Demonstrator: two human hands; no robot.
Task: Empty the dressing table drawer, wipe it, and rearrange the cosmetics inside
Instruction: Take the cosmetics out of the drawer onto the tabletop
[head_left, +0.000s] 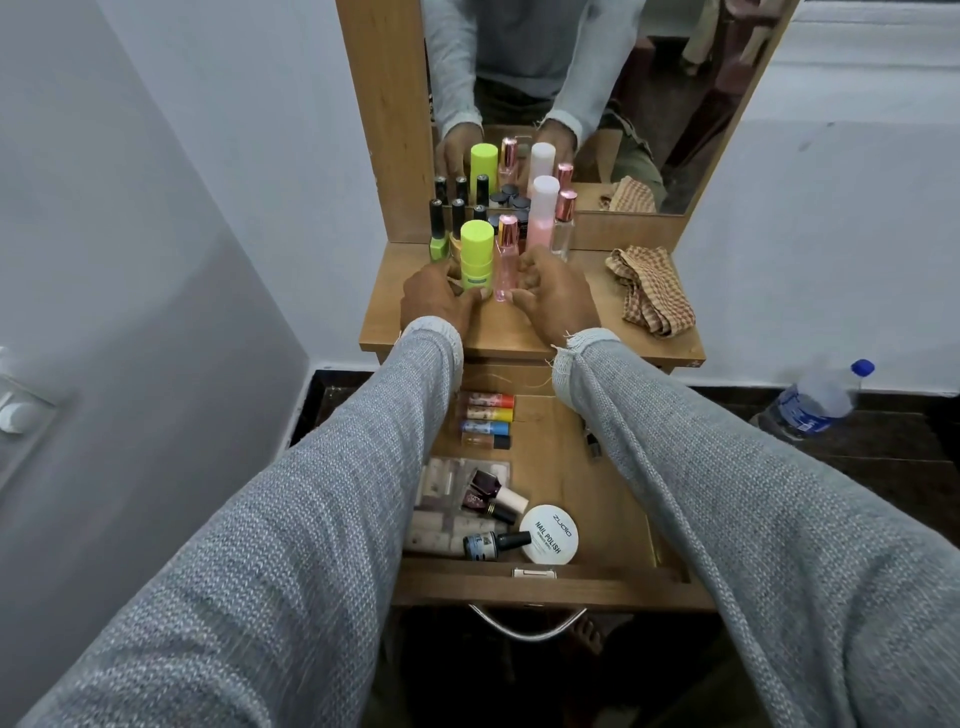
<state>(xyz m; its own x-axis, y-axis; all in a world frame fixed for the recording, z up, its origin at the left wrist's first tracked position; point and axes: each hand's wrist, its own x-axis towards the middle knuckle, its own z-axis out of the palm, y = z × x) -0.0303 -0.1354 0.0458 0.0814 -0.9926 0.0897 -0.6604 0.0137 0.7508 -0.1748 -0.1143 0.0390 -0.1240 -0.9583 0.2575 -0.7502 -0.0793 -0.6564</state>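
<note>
Neon-yellow capped bottle (113, 255)... correction, head view only: neon-yellow capped bottle (477, 255) and pink slim bottle (506, 260) are standing on the dressing table top (545, 332), both hands reaching in around them. Left hand (441, 299) is curling its fingers about the yellow one; right hand (553, 293) is cupping beside the pink one, contact unclear. Drawer (582, 467) is hanging open below, still holding lip tints (488, 418), a nail polish remover tub (549, 533) and small polish bottles. Checked cloth (649, 288) is lying unused nearby. Best to shift upright bottles slowly, low grip, avoiding toppling neighbours behind.
</note>
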